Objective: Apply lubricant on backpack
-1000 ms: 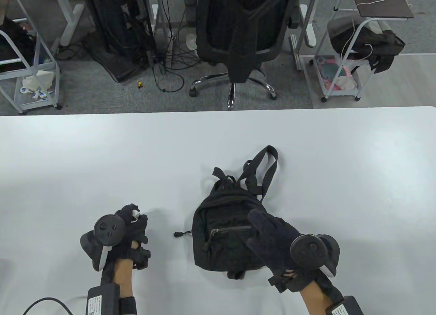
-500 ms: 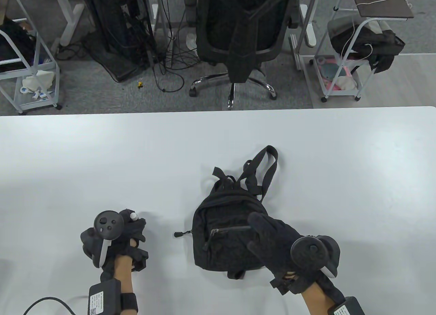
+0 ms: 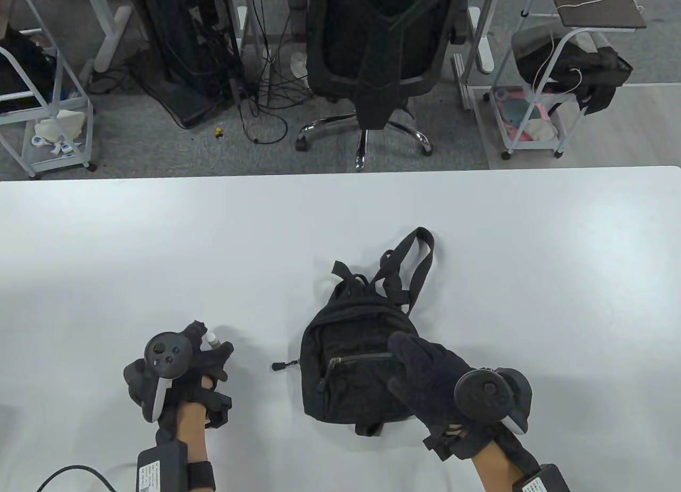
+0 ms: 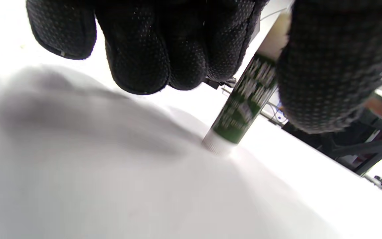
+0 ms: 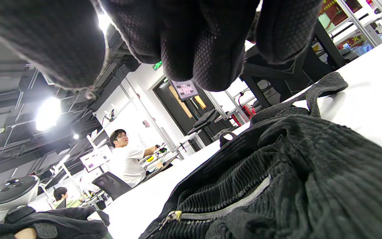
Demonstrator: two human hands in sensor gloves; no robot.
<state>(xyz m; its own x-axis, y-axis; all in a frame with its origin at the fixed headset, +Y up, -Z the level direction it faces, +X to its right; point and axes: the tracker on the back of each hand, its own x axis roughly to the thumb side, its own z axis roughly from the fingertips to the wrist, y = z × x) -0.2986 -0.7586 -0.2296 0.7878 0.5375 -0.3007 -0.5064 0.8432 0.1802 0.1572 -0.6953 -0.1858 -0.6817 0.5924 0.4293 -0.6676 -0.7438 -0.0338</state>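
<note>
Our left hand (image 3: 205,356) has lowered the gripped green-labelled white lubricant tube (image 4: 244,104) onto the white table (image 3: 159,247) (application finished?); our right hand (image 3: 425,364) stays open-fingered on the black corduroy backpack (image 3: 346,353).

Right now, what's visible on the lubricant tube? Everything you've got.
The lubricant tube is a slim stick with a dark green printed label and a white ribbed end. That end rests on the white table, the tube leaning. The left hand holds its upper part, white tip poking out above the fingers. It is apart from the backpack.

Black dotted-fabric gloves cover the left hand (image 3: 205,359) and right hand (image 3: 431,369), wrists bare-skinned.
</note>
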